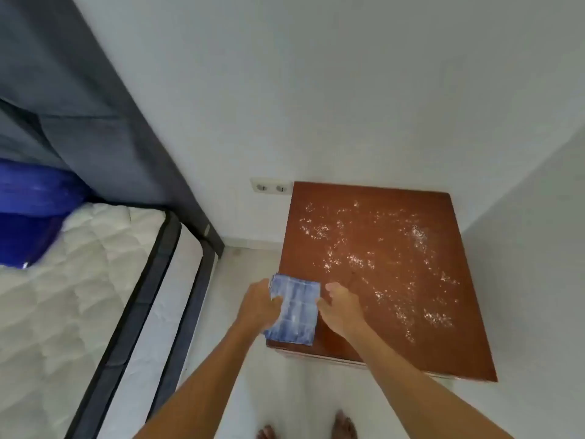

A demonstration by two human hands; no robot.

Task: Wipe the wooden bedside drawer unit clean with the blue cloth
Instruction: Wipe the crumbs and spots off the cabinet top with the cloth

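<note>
Both my hands grasp the blue cloth (292,308): my left hand (258,304) pinches its left edge, my right hand (340,307) its right edge. I hold it folded over the near left corner of the wooden bedside drawer unit (395,312). White powder (373,255) speckles the unit's top from its middle toward the right edge.

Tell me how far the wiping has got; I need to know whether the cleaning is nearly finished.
Barely begun. Done: nothing visibly wiped; white powdery specks cover most of the wooden drawer unit top. In hand: the left hand and right hand hold the folded blue cloth over the near left corner. Left: the whole top; the sides and front are out of view.
</note>
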